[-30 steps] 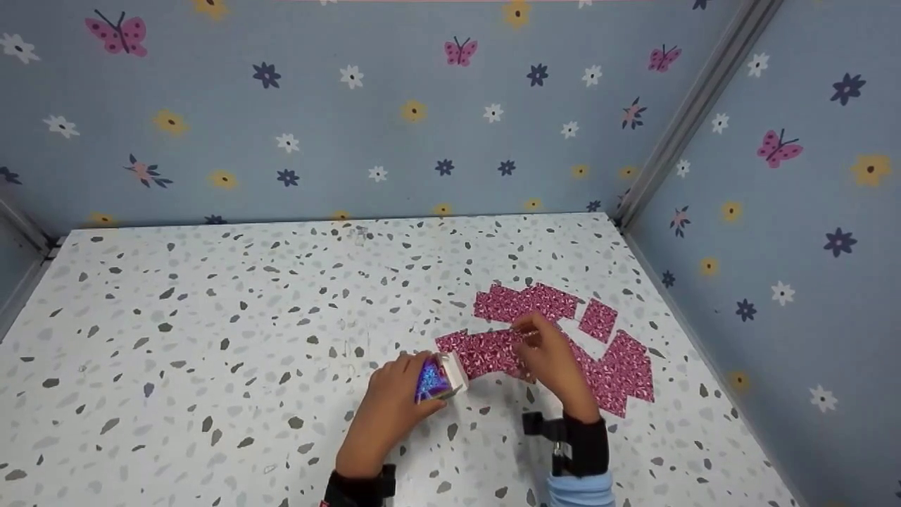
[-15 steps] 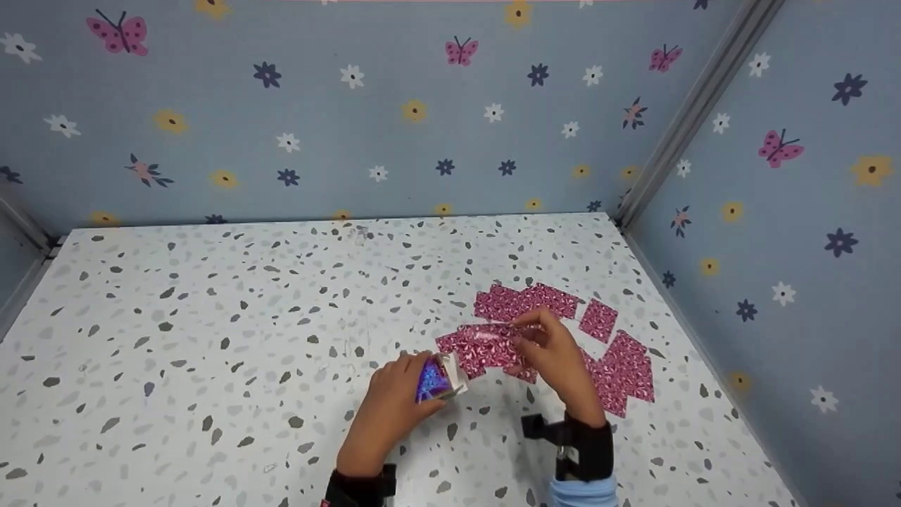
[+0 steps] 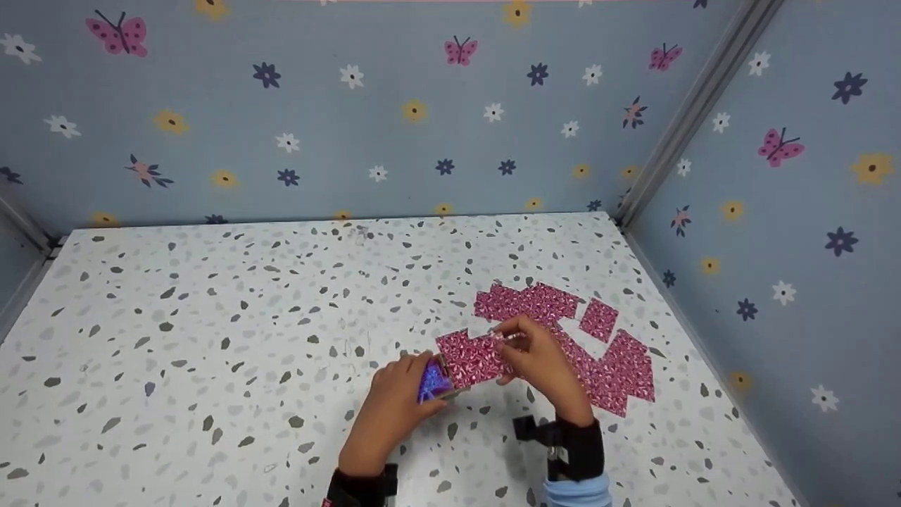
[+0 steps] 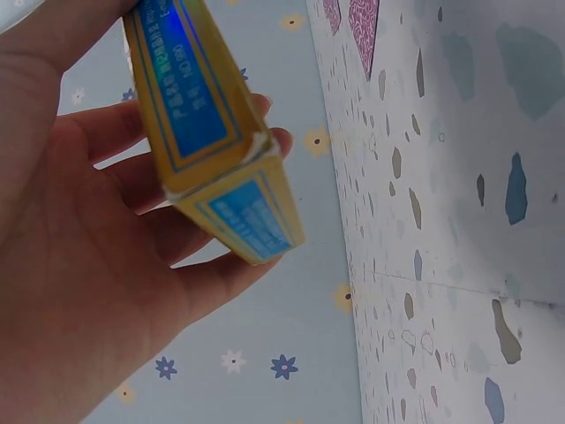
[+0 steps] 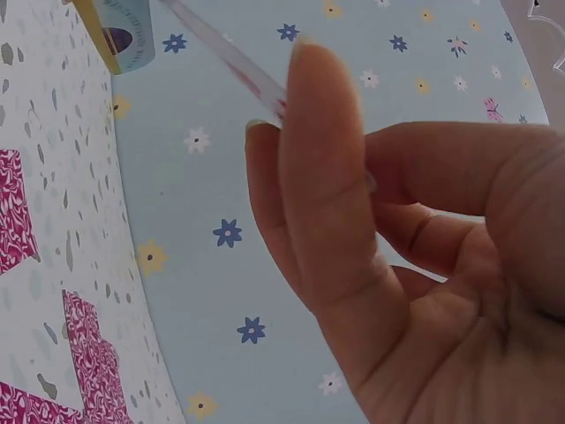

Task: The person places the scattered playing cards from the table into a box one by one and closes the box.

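Observation:
My left hand [image 3: 391, 401] grips a small card box [image 3: 431, 381] with a shiny blue-purple face, held above the table with its mouth to the right. In the left wrist view the card box [image 4: 207, 115] shows yellow sides with blue printed panels. Between thumb and fingers my right hand [image 3: 538, 362] pinches a pink patterned playing card [image 3: 470, 365], whose left edge is at the box's mouth. How far it reaches inside cannot be told. The right wrist view shows the playing card [image 5: 231, 66] nearly edge-on, part of it hidden by the fingers.
More pink patterned cards [image 3: 524, 303] lie overlapping beyond my right hand. A single card [image 3: 599, 320] and another overlapping group [image 3: 626, 370] lie to the right on the speckled table [image 3: 246, 317]. Flower-patterned walls [image 3: 317, 127] rise behind and at the right.
The right hand has picked up the playing card from the table and moved it left to the box's mouth. The left hand and box have stayed nearly still.

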The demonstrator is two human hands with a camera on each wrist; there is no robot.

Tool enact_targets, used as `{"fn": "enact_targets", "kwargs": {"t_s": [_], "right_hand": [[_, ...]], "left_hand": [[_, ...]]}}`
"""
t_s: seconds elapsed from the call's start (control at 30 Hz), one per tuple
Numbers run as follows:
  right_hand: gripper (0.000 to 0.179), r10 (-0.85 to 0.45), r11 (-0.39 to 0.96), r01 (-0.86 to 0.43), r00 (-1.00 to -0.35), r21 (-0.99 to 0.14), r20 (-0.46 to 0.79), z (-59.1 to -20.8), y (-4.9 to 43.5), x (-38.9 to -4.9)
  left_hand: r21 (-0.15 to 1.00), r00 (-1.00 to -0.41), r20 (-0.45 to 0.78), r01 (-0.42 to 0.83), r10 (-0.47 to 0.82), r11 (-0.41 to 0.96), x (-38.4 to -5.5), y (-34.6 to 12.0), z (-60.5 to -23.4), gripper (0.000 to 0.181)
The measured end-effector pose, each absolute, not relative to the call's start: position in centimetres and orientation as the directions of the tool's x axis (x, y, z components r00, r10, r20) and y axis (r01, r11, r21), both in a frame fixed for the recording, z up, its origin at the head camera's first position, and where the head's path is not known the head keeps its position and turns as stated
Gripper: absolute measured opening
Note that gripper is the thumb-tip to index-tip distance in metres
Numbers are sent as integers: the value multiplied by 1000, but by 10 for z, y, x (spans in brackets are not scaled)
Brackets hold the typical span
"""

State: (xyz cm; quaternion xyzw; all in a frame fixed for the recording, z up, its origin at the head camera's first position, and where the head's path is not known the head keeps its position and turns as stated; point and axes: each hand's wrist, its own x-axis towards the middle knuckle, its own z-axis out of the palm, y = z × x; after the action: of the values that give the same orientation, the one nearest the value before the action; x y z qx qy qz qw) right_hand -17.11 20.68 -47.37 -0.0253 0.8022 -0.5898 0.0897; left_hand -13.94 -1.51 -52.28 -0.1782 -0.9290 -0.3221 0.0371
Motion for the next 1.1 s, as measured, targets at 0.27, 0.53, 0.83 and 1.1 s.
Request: {"fn": "enact_targets", "kwargs": {"t_s": [0.27, 0.53, 0.83, 1.1], "right_hand": [[33, -174, 373, 56, -976, -926, -129, -476, 205, -171], [37, -250, 441, -49, -966, -896, -71, -478, 198, -170], [29, -311, 478, -146, -950, -866, -11, -484, 188, -170], [32, -379, 528, -222, -925, -819, 7, -484, 188, -169]], "left_hand": [[576, -925, 202, 379, 323, 724, -139, -15, -522, 73], [572, -928, 203, 371, 311, 732, -140, -15, -521, 72], [573, -928, 207, 372, 310, 731, -139, -16, -521, 73], [583, -933, 188, 357, 307, 730, -140, -15, -522, 73]]}}
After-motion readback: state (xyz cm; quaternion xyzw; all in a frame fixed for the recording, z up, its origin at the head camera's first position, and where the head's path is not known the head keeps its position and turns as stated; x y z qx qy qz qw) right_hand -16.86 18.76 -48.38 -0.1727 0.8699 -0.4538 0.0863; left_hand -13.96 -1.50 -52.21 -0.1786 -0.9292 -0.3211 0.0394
